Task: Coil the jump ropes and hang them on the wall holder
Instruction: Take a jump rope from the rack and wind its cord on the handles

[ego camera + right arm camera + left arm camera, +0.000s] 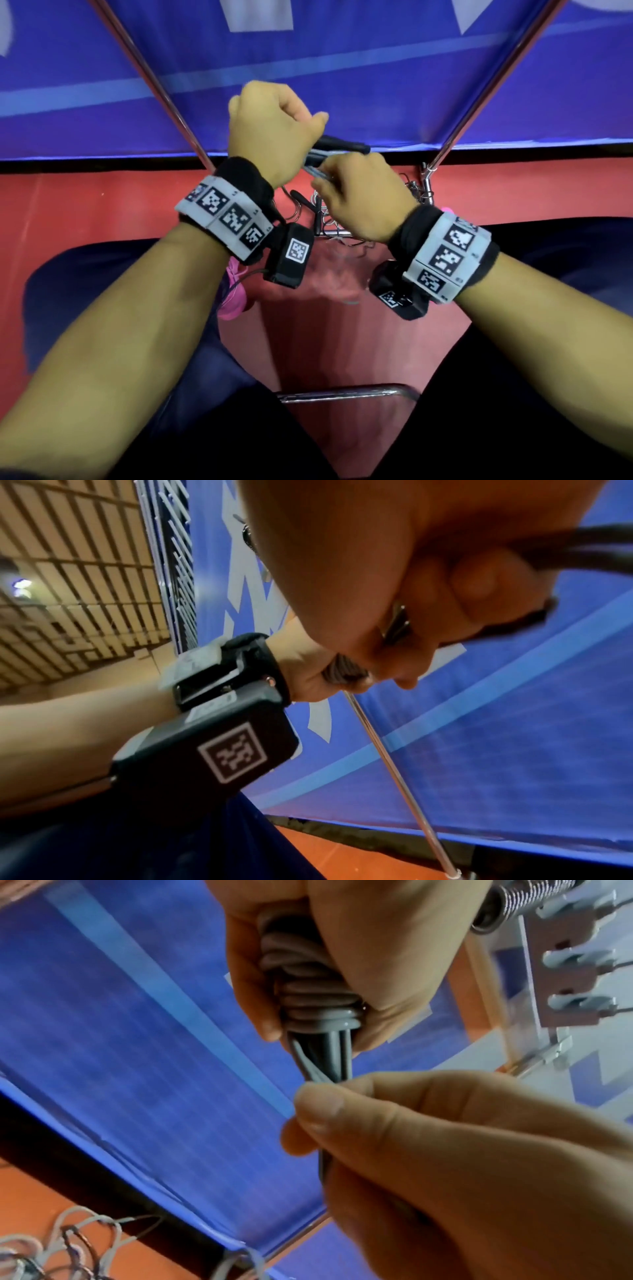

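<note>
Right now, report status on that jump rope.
Left hand grips the wrapped grey jump rope. Right hand pinches its loose strands past the wraps. Not hung yet; more ropes tangled on the floor.

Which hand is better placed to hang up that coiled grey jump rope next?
Probably the left hand: its fist wraps the coiled grey jump rope, while the right hand only pinches loose strands.
</note>
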The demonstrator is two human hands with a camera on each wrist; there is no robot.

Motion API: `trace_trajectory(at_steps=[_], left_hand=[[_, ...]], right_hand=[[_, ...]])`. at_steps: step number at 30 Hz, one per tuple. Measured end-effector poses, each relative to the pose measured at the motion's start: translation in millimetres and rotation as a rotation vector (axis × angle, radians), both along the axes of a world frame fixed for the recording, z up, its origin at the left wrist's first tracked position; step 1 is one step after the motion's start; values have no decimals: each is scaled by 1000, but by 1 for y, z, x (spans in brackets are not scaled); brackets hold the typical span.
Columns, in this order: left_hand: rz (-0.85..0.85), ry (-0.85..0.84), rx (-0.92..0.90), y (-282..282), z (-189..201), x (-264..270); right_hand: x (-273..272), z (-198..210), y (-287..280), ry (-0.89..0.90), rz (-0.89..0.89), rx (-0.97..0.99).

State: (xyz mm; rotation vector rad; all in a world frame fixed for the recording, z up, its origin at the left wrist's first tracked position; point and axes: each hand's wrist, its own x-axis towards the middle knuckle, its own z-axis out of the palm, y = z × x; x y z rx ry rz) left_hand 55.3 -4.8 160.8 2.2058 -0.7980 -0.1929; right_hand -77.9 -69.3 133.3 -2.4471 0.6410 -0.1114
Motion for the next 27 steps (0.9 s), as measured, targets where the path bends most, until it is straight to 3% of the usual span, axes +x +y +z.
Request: trace_trajectory(at_steps=[4,9,15,19,23,27], left_hand=[[-104,-91,175,7,-6,-1],[-322,-101,339,16,-8,-13],[-458,4,253,22,-6,-5],[-444,209,21,21,-3,-4],[-344,356,-206,20,3,0],[-182,648,-432,16,7,-9]], right_hand=[[-6,5,-1,116,64,-190],[-11,15,-18,43,269,-177],[-15,11,-34,-52,243,-154],[-16,16,-48,-224,104,187],[-10,17,-47,-370,-27,639],[3,10,-32,-560,-209,954]])
